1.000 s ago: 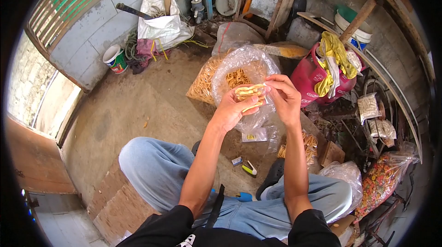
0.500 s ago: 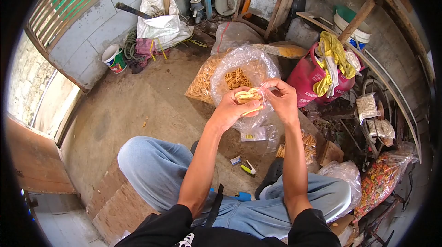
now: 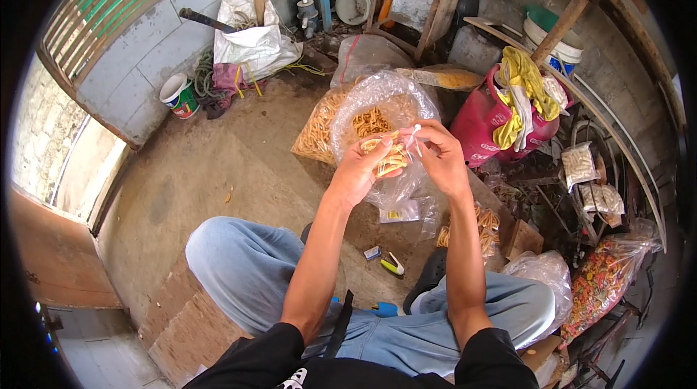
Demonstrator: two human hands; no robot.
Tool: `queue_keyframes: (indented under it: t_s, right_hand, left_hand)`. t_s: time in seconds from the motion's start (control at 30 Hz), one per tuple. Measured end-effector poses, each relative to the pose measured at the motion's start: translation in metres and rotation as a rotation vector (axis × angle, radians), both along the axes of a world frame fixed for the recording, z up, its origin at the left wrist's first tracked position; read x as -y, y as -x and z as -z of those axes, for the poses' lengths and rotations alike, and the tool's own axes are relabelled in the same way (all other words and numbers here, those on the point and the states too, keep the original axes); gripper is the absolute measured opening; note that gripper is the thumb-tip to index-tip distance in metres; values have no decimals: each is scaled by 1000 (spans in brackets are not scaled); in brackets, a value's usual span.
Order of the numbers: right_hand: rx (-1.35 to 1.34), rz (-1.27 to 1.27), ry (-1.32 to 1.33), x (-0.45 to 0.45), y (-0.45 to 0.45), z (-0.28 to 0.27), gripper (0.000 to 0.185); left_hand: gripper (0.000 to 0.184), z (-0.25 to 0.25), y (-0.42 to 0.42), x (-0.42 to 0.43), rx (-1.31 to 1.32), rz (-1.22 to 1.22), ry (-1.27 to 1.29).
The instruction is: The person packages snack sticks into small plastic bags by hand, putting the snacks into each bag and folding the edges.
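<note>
My left hand [image 3: 357, 173] is wrapped around a small clear plastic bag of snack sticks [image 3: 393, 162], yellowish and curved. My right hand [image 3: 444, 162] pinches the gathered top of that same bag, with a whitish tip of plastic showing above its fingers. Just beyond both hands stands a large open plastic bag [image 3: 425, 91], its rim rolled outward, with brown snack sticks [image 3: 371, 122] inside. Below the hands, a flat clear packet with a label [image 3: 399, 212] lies on the floor.
Filled snack packs [image 3: 488, 226] lie beside my right forearm. A green-handled cutter [image 3: 392, 265] and a small box [image 3: 372, 252] are near my feet. To the right stand a pink gas cylinder [image 3: 475, 124] draped with yellow cloth [image 3: 534, 88] and a bag of colourful snacks [image 3: 599, 284].
The small bag has been gathered at its top, and my right fingers have shifted up around the plastic neck. My left hand still holds its body.
</note>
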State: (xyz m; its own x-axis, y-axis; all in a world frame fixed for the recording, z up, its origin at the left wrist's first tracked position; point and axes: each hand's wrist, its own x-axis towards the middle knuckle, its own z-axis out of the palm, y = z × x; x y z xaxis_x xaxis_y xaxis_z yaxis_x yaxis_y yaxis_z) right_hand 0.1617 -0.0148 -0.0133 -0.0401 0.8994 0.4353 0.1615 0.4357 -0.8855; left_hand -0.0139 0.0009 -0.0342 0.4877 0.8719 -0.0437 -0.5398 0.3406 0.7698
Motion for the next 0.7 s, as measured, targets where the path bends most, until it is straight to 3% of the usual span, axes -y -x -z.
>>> queue_keyframes:
  t_s: [0.17,0.27,0.37,0.47,0.57,0.63,0.7]
  right_hand:
    - [98,-16,-56,2,-4,-3,19]
    - [-81,-8,94,7,-3,-11,19]
    - [68,-8,25,8,-2,-10,19]
    - [163,38,156,9,0,-9,17]
    - [-2,28,215,8,-1,-5,17]
    - [-20,85,37,9,-1,-7,16]
    - [-51,94,135,13,-4,-14,15]
  left_hand:
    - [37,4,-3,-1,23,-23,26]
    - [37,6,-7,-2,79,-115,38]
    - [37,7,-8,-3,88,-135,-2]
    - [39,8,-12,-1,140,-167,22]
    - [40,8,-9,0,181,-109,66]
    - [41,7,-6,-1,249,-40,107]
    - [41,2,1,0,209,-21,84]
